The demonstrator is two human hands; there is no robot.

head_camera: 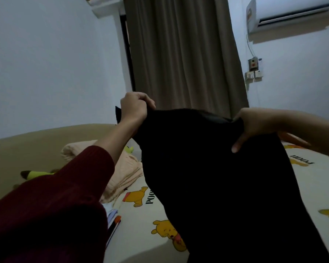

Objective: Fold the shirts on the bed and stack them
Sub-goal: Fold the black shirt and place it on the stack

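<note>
The black shirt (226, 177) is matt, soft cloth. The bed sheet (141, 215) is smooth printed cloth. The peach blanket (125, 171) looks ribbed. The curtain (182, 54) is matt woven cloth.

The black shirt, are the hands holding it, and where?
Yes. The left hand and the right hand each grip the black shirt at its top edge, one at each end.

Bare sheet (141, 215) open below — peach blanket (122, 173) blocks left.
</note>
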